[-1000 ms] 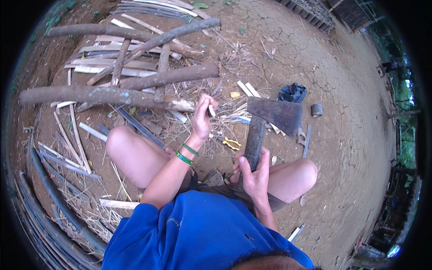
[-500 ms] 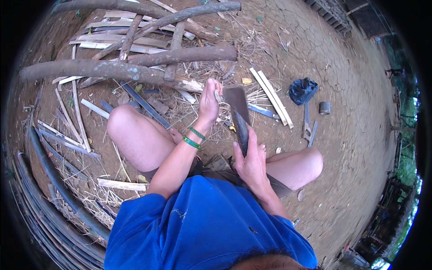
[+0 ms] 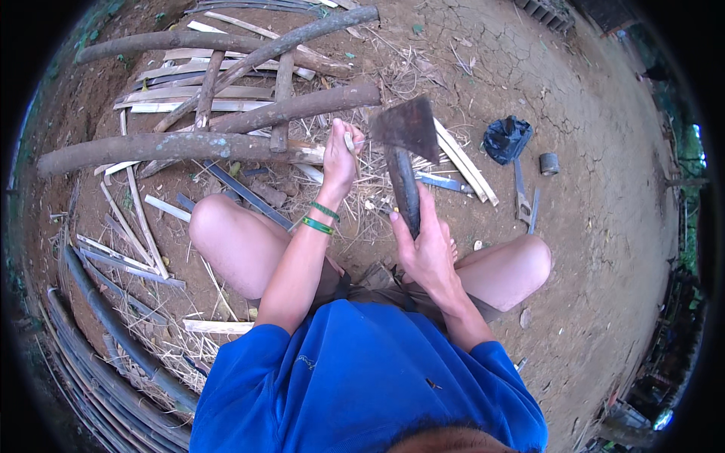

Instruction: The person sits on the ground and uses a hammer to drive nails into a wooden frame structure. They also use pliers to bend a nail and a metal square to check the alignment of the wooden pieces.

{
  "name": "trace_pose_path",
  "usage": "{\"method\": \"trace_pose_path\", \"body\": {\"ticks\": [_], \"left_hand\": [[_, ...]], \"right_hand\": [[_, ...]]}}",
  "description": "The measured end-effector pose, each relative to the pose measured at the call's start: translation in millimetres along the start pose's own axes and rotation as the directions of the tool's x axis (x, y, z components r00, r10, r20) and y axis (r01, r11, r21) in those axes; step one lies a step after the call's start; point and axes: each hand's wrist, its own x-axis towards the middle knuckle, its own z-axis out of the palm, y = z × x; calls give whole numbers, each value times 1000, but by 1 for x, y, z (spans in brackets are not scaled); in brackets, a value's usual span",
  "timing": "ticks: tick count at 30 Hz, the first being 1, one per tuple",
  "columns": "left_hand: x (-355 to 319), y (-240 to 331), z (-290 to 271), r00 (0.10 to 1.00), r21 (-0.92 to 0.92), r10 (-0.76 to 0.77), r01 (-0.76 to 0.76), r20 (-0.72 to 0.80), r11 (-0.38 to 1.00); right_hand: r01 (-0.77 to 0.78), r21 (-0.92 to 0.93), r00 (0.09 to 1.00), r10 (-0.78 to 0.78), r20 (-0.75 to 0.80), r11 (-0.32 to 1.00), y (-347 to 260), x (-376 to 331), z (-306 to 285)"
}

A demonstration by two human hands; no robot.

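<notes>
My right hand (image 3: pixel 430 245) is wrapped round the dark handle of a hatchet (image 3: pixel 408 130). The hatchet's broad, rust-brown head is raised in front of me, its left corner close to my left hand (image 3: pixel 340 162). Closed in that left hand is a pale wood strip (image 3: pixel 350 142), seen nearly end-on, so most of its length is hidden. Two green bands circle my left wrist. Just beyond the left hand lies the barked end of a thick branch (image 3: pixel 181 145), part of a frame of crossed branches.
Split pale strips (image 3: pixel 462 162) lie on the ground to the right, by a black plastic bag (image 3: pixel 507 140), a tin can (image 3: pixel 549 164) and a handsaw (image 3: pixel 521 198). Long bamboo poles (image 3: pixel 113 321) lie at the left. Shavings litter the soil between my bent knees and the branches.
The hatchet has swung up and turned, so its head now shows broad side on. My left hand with the strip has shifted slightly left, and the whole view has moved a little.
</notes>
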Motion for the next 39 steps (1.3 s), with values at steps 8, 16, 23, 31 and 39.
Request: {"method": "trace_pose_path", "body": {"ticks": [8,16,23,31,39], "left_hand": [[15,-6,8,996,21,-62,64,-68,998],[21,-2,4,1000,-9,2,-2,-17,1000],[28,85,-21,987,-377,14,-74,-160,923],[-18,156,-90,976,-675,103,-206,-191,708],[-32,133,-81,987,-802,24,-141,-157,580]], "right_hand": [[-96,-74,987,105,125,993,17,15,6],[82,31,995,-80,-67,996,12,7,11],[-197,411,952,274,-137,890,52,-1,35],[-43,893,826,518,-221,448,69,40,37],[135,944,820,502,-276,300,82,92,10]]}}
